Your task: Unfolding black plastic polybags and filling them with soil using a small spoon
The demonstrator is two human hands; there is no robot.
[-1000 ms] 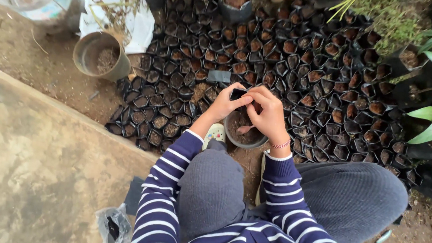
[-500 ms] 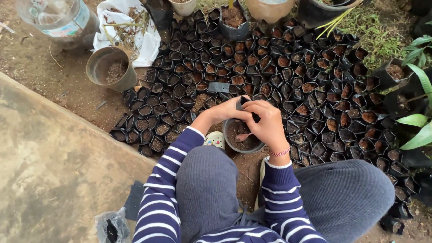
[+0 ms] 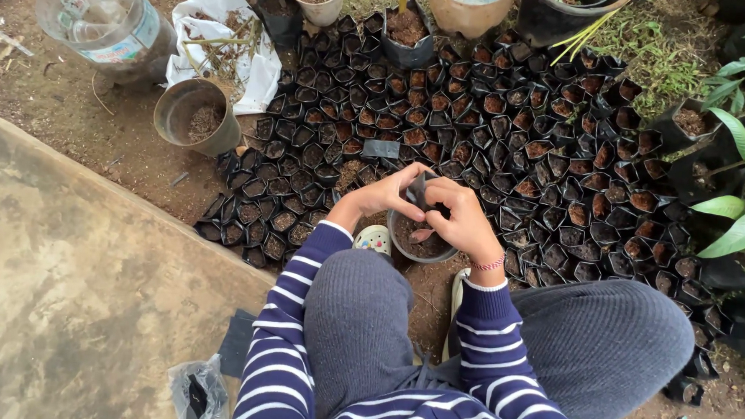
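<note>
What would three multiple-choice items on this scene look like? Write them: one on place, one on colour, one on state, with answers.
1. Where is the soil pot?
A. in front of the knees, under both hands
B. on the concrete slab
C. beside the clear bottle

2. What colour is the small bag being held?
A. white
B. black
C. green

3. What is the state of the round brown pot at upper left?
A. brim-full
B. upside down
C. tipped, with little soil

Answers: 1 A, it sits below the left hand and right hand; 2 B, it matches the black nursery bags; 3 C, its mouth faces the camera.
</note>
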